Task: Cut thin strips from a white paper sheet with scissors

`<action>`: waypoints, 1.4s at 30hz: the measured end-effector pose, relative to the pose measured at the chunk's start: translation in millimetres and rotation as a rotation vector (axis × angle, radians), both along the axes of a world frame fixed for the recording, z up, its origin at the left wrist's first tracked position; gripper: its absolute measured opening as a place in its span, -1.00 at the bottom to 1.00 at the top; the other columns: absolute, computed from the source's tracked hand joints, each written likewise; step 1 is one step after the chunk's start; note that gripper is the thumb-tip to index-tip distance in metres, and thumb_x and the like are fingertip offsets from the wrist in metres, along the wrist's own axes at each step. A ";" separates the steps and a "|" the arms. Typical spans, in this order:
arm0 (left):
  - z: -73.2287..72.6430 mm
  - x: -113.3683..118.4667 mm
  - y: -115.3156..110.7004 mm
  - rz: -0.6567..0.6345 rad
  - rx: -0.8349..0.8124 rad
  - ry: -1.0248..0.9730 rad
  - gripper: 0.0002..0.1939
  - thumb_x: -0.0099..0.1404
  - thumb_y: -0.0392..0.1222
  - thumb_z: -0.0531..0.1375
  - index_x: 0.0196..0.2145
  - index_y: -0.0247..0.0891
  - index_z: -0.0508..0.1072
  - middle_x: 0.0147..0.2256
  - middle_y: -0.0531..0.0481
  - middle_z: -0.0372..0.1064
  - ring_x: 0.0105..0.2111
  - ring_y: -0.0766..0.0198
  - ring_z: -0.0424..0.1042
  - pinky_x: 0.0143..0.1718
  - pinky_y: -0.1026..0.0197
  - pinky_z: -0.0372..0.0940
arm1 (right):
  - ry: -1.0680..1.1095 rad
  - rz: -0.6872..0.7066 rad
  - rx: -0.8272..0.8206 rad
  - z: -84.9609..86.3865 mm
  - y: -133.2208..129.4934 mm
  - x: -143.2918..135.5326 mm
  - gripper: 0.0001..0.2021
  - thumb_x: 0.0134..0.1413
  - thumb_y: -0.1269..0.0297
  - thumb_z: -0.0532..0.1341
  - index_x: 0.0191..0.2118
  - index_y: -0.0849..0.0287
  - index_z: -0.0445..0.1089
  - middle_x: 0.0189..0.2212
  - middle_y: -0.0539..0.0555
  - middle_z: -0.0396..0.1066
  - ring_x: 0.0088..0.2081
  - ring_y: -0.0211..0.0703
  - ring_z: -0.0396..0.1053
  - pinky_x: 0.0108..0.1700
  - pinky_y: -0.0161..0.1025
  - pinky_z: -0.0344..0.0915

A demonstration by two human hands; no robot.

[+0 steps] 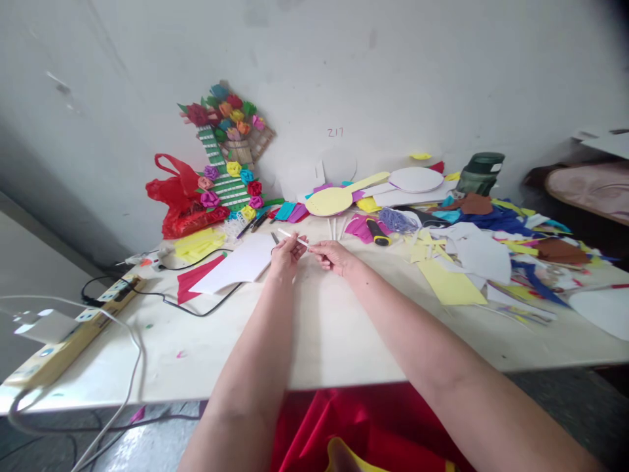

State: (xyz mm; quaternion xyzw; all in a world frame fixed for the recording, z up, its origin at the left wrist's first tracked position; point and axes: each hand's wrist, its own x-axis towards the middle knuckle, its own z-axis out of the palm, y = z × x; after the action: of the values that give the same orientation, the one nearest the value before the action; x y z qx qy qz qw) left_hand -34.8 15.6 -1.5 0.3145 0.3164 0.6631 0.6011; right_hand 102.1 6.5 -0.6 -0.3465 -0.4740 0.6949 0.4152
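A thin white stick (293, 237) is held between both hands above the middle of the table. My left hand (287, 254) is closed round its left part, and a dark pointed tool (274, 238) pokes out beside these fingers. My right hand (331, 256) pinches the stick's right end with its fingertips. White sheet material (240, 265) lies just left of my left hand, over a piece of red paper (196, 278). Several white strips (335, 228) lie behind my right hand.
A power strip (73, 341) with cables runs along the left side. Paper flowers (230, 118) and a red bag (179, 196) stand at the back left. Paper paddles (331, 200), a yellow-black tool (377, 232), scraps (452, 282) and a green bottle (479, 174) are right.
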 end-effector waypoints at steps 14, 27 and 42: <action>-2.6 -1.0 3.4 0.142 -0.048 0.004 -0.88 0.05 -0.29 0.23 -0.44 -0.40 0.38 -0.48 -0.11 0.43 -0.53 0.34 0.42 -0.48 0.34 0.29 | -0.306 -0.252 0.230 -1.1 0.8 -5.2 -0.83 -0.17 0.28 0.27 -0.52 0.27 0.31 -0.75 -0.09 0.25 -0.78 -0.50 0.05 -0.75 -0.48 -0.09; -6.4 -2.0 6.2 0.147 0.001 -0.040 -0.91 0.08 -0.32 0.21 -0.41 -0.39 0.38 -0.44 -0.10 0.44 -0.48 0.32 0.43 -0.42 0.32 0.28 | -0.106 -0.123 0.049 5.5 -2.4 -3.6 -0.79 -0.18 0.25 0.28 -0.52 0.30 0.30 -0.81 -0.15 0.08 -0.80 -0.53 -0.12 -0.76 -0.46 -0.23; -1.8 -3.4 2.7 0.173 -0.007 -0.093 -0.93 0.09 -0.32 0.20 -0.42 -0.35 0.37 -0.45 -0.07 0.43 -0.47 0.33 0.44 -0.43 0.35 0.27 | -0.015 0.034 -0.083 4.1 0.8 3.4 -0.84 -0.09 0.31 0.22 -0.45 0.33 0.31 -0.80 -0.18 0.02 -0.80 -0.55 -0.16 -0.76 -0.50 -0.21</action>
State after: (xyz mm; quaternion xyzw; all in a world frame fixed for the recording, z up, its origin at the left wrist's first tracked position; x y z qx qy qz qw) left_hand -38.2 18.3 -3.3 0.2528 0.3163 0.7252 0.5568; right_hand 105.5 7.3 3.5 -0.3606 -0.4538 0.7182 0.3849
